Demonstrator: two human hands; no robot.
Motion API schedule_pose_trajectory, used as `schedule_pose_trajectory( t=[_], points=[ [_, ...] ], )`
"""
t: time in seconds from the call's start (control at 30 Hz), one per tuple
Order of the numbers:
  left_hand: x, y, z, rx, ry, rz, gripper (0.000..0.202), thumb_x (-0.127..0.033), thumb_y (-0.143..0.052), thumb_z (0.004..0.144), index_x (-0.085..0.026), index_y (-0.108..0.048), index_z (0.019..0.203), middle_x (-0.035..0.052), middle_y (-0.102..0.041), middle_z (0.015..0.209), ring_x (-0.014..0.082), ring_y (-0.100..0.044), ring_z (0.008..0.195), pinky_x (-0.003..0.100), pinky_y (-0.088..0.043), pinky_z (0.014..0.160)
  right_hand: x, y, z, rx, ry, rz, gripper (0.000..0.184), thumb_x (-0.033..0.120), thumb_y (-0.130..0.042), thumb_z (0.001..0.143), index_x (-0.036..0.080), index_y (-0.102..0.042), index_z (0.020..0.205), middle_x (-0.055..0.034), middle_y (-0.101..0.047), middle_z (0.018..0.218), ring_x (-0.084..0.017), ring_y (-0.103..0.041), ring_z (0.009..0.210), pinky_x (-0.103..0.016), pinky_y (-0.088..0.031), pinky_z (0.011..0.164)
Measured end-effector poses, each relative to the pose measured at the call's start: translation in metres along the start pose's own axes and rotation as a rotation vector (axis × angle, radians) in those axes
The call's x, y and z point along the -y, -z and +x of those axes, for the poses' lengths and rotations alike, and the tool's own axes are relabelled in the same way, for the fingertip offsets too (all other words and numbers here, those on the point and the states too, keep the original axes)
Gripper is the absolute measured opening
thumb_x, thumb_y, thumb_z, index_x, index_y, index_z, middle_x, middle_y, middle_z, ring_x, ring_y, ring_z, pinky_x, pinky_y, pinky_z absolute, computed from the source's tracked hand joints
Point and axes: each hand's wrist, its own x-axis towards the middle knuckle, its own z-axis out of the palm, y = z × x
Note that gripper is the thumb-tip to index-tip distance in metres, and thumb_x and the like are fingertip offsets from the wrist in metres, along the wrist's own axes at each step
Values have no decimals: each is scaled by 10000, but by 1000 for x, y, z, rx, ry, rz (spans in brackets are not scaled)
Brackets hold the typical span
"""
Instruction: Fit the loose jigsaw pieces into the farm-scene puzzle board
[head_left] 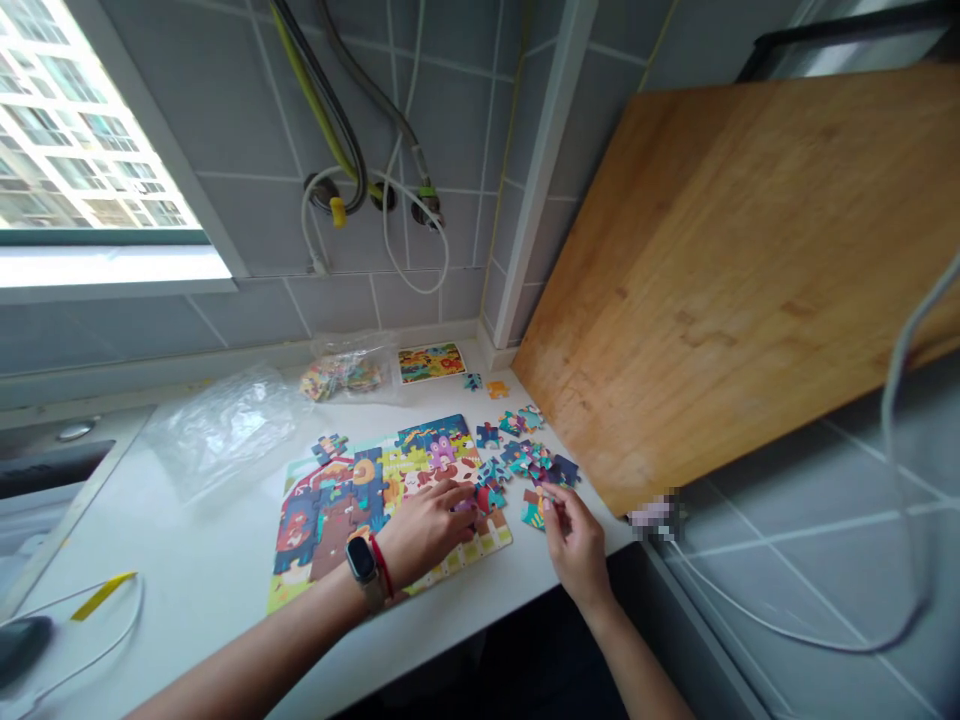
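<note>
A colourful animal jigsaw puzzle lies partly assembled on the white countertop. My left hand, with a watch and a red band at the wrist, rests over its right half. Its fingers are loosely stretched and slightly bent; the part of the puzzle beneath them is hidden. To the right of the board, my right hand pinches a puzzle piece with green, orange and brown on it. Loose puzzle pieces lie in a heap just beyond both hands. Another loose piece sits at the board's upper left edge.
Behind the puzzle are a picture card, a clear bag of pieces and a crumpled plastic bag. A large wooden board leans at the right. A sink and a dark mouse-like object are at left.
</note>
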Motion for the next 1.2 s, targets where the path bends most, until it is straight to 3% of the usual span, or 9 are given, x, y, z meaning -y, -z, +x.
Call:
schedule_pose_trajectory(
  t=[0.13,0.23,0.33,0.47,0.67,0.8,0.97,1.1,1.2],
  points=[
    [-1,-3,12,-45,-68,9,170,-186,-625,1017,-221,-760,1114,80,-743,1276,259,-708,1101,395,-643,918,1,1,-1,18,17,23,221,328,-545,1041,208,-695,1151,-114,-809,1028,-238,-796,874,-308,-647,728],
    [-4,-10,24,-76,-111,26,193,-207,-575,1046,-192,-756,1111,97,-749,1263,271,-690,1179,400,-629,969,-1,2,-3,0,30,63,201,312,-551,1043,210,-675,1163,-112,-804,1024,-234,-797,871,-303,-650,734],
    [-10,-17,37,-88,-104,88,244,-268,-563,1056,-173,-719,1219,125,-736,1293,315,-650,1265,456,-608,1018,0,3,-6,-40,43,91,190,308,-535,1051,212,-668,1147,-111,-790,1016,-233,-792,880,-306,-649,749],
    [-15,-24,55,-22,-102,104,395,-309,-578,1046,-159,-615,1410,155,-688,1389,316,-684,1198,477,-597,1013,1,4,-7,-74,31,109,193,331,-507,1063,215,-661,1051,-106,-773,953,-229,-777,833,-304,-640,719],
    [0,-29,86,15,-103,68,540,-464,-585,1047,-146,-562,1483,213,-648,1441,352,-706,1200,528,-576,1027,-2,7,-5,-27,-7,158,191,342,-536,1050,216,-680,1049,-123,-783,1008,-230,-771,841,-300,-633,700],
    [10,-22,95,-2,-120,9,440,-398,-585,1054,-167,-626,1425,203,-607,1502,337,-644,1334,502,-538,1118,-3,9,-4,-13,-30,164,242,385,-574,1028,208,-734,1072,-123,-790,1009,-234,-771,846,-298,-639,698],
    [0,6,58,-122,-59,-196,298,-287,-492,1102,-212,-730,1265,101,-713,1392,197,-733,1204,307,-593,1049,-2,15,0,69,-152,273,313,449,-621,1001,200,-770,1118,-129,-808,1069,-252,-781,908,-325,-652,766],
    [-16,18,3,-321,96,-219,250,-310,-552,1081,-228,-750,1209,75,-772,1264,235,-715,1238,385,-603,1070,6,19,9,175,-212,315,323,466,-681,958,202,-810,1093,-120,-822,1067,-256,-785,903,-317,-653,744],
    [-24,12,-36,-325,158,-144,272,-268,-526,1086,-254,-725,1270,57,-768,1263,248,-678,1291,424,-592,1094,19,11,18,334,-197,331,314,454,-678,955,209,-821,1087,-97,-826,1012,-205,-751,729,-283,-627,602]
  ],
)
